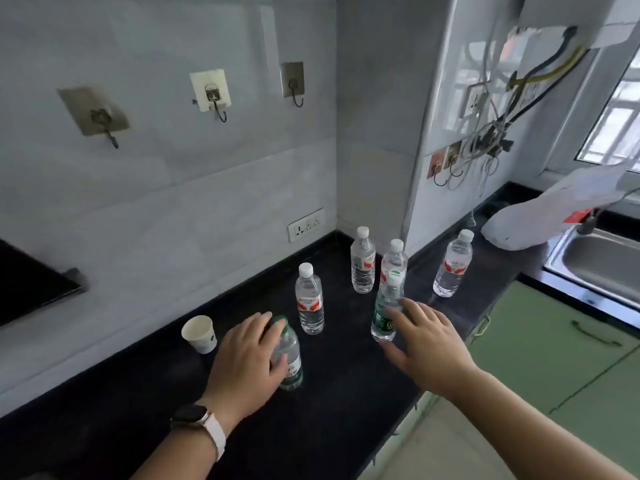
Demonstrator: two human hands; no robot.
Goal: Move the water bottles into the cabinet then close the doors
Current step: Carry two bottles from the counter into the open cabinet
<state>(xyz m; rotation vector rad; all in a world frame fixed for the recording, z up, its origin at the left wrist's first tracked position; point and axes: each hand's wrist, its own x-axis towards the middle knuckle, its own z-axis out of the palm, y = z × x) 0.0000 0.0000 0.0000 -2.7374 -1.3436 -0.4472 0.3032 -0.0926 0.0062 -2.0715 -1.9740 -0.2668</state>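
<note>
Several water bottles stand on the black counter (339, 403). My left hand (246, 358) wraps around a green-capped bottle (289, 358) near the front. My right hand (426, 337) is spread open right beside a green-labelled bottle (386, 311), fingers touching or nearly touching it, not closed around it. A red-labelled bottle (310, 299) stands between my hands. Farther back are two more red-labelled bottles (362, 261) (394, 258), and another (452, 268) to the right. The green cabinet doors (561, 344) sit under the counter at the right, shut.
A white paper cup (200, 333) stands left of my left hand. A steel sink (602, 261) and a white plastic bag (547, 216) lie at the right. Wall hooks, a socket (306, 225) and hanging cables line the tiled walls. A dark stove edge (31, 289) shows at far left.
</note>
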